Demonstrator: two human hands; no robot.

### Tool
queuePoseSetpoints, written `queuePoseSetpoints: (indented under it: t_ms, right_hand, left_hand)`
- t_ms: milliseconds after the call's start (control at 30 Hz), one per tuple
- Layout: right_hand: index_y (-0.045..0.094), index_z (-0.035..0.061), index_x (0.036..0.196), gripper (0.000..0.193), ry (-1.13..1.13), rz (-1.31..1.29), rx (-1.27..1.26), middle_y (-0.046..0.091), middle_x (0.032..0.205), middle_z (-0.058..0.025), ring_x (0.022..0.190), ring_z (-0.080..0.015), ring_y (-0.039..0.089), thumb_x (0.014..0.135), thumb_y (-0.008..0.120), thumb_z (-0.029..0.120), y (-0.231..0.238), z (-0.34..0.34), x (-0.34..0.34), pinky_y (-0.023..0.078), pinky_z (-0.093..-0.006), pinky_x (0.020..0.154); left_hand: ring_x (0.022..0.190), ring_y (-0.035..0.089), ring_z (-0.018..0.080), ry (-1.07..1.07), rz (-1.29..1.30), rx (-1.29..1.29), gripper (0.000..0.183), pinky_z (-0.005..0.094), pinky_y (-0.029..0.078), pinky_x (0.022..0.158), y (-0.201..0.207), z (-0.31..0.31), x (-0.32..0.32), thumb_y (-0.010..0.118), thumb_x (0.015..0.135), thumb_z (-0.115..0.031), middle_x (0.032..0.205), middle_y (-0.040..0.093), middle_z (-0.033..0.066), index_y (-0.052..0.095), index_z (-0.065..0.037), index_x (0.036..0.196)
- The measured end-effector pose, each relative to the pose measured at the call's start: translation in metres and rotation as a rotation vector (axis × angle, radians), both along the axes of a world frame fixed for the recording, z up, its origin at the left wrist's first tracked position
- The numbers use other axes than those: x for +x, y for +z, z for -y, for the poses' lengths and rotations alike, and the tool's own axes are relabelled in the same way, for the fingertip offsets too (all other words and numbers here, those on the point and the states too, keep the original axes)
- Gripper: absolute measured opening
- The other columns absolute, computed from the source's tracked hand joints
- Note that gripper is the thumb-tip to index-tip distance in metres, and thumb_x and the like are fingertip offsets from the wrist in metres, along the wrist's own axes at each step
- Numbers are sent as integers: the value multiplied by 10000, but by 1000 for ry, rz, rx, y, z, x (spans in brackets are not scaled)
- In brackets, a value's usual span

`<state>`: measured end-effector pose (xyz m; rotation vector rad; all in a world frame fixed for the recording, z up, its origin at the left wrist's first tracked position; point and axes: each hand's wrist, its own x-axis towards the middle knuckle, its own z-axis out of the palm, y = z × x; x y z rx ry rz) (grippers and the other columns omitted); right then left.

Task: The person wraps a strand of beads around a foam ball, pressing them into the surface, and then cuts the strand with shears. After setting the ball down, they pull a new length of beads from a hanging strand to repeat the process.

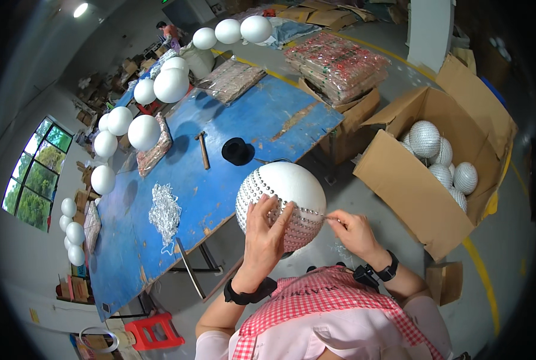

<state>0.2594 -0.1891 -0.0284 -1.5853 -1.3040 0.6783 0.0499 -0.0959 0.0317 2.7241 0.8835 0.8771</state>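
Observation:
A large white foam ball [301, 183] stands in front of me, with rows of silvery beads wrapped around its left and lower parts. My left hand [264, 233] lies on its near left side, fingers spread over the beaded rows. At the ball's right edge my right hand [355, 235] is closed in a pinch on a bead string, which runs along the ball's front toward my left fingers. What holds the ball up from below is mostly hidden. A heap of loose silvery bead strings [165, 211] lies on the blue table [187, 174] to the left.
A hammer [202, 150] and a black round container [237, 151] are on the table. White balls [171, 85] hang above its far left side. An open cardboard box [412, 195] at right holds several beaded balls [425, 139]. A red stool [154, 332] stands lower left.

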Motion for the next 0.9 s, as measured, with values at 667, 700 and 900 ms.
queuePoseSetpoints:
  t_ms: [667,700,900]
  right_hand:
    - [698,-27,835,191,2,-718,48,642,711,-26,656,-59,554,902,607,126,24,10,10,396,-190,620]
    - [703,-31,838,178,-13,-666,41,649,721,-32,674,-68,571,893,620,117,24,9,10,414,-195,631]
    - [713,-25,902,110,2,-694,11,659,723,-31,684,-73,593,849,668,60,24,4,9,446,-204,616]
  left_hand:
    - [1312,369,404,8,-36,51,601,548,260,1085,5,1,5,763,744,-154,1338,428,182,560,-252,1301]
    - [1312,369,404,-1,-39,48,601,548,260,1085,5,1,6,763,744,-154,1338,428,182,560,-252,1301]
    - [1326,344,424,24,-38,28,593,578,240,1086,6,5,6,751,739,-84,1368,400,174,580,-238,1285]
